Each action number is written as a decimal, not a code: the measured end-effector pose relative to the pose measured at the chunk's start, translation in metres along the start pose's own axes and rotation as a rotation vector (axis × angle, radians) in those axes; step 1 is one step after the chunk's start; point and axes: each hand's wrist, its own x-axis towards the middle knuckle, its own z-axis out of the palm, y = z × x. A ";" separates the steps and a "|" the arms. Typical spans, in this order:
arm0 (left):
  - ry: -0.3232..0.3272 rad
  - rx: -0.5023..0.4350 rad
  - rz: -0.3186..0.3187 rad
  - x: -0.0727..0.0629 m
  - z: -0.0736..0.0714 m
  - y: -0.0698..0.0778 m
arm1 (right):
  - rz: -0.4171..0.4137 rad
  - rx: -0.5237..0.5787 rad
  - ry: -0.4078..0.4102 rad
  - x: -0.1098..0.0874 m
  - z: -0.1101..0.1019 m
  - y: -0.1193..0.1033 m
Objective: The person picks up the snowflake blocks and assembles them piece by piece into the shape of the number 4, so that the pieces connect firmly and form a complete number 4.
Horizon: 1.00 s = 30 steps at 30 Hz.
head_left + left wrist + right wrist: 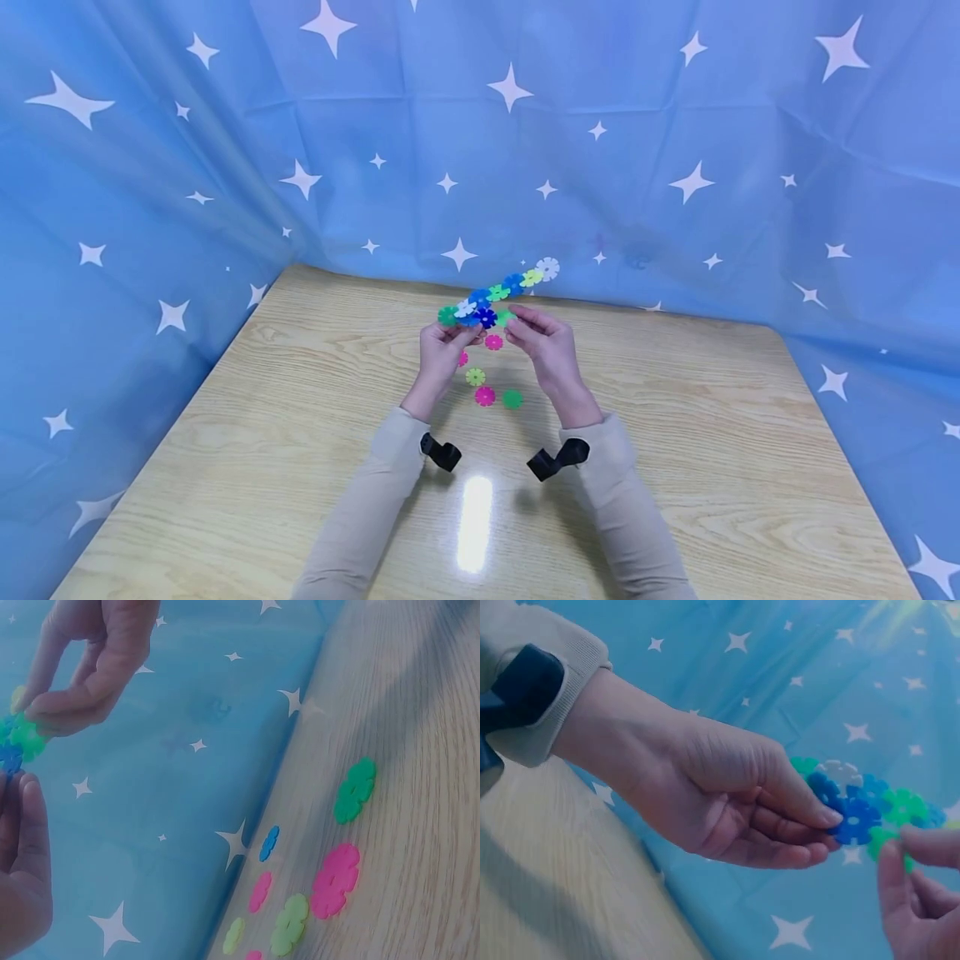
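My left hand [441, 354] pinches a chain of joined plastic snowflake discs, held up above the table. Thumb and fingers grip at a dark blue disc [486, 317] near the chain's lower end. From there, blue, green and yellow discs slant up to the right, ending in a white disc [548, 268]. Between thumb and fingertips my right hand [553, 354] pinches a green disc [877, 844], close against the dark blue one. Its fingers partly cover that green disc. In the left wrist view only part of the chain shows, at the left edge.
Loose discs lie on the wooden table [712, 433] below the hands: pink [485, 397], green [513, 400], yellow-green [476, 377] and a small blue one [269, 844] among them. A blue curtain [600, 200] with white stars stands behind the table and at its sides.
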 end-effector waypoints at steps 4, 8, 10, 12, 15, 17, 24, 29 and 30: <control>-0.001 -0.022 0.004 0.000 0.001 0.000 | 0.003 0.111 0.000 0.000 0.003 0.002; 0.003 -0.029 0.004 -0.001 0.002 -0.002 | 0.031 0.181 -0.013 0.001 0.005 0.005; 0.008 -0.037 0.004 -0.001 0.003 -0.003 | 0.032 0.202 -0.020 0.002 0.005 0.008; 0.015 -0.052 0.000 -0.001 0.003 -0.003 | 0.015 0.213 -0.026 0.003 0.005 0.011; 0.029 -0.087 -0.005 -0.002 0.005 -0.003 | -0.039 0.231 -0.033 0.003 0.006 0.017; 0.040 -0.109 -0.006 -0.003 0.007 -0.003 | -0.076 0.243 -0.032 0.003 0.007 0.022; 0.053 -0.111 0.013 -0.003 0.009 -0.002 | -0.157 0.293 0.014 0.002 0.011 0.032; 0.052 -0.039 0.024 -0.001 0.008 0.000 | -0.243 0.242 0.022 0.002 0.012 0.031; 0.052 -0.034 0.025 -0.001 0.008 0.001 | -0.263 0.220 0.020 0.002 0.011 0.031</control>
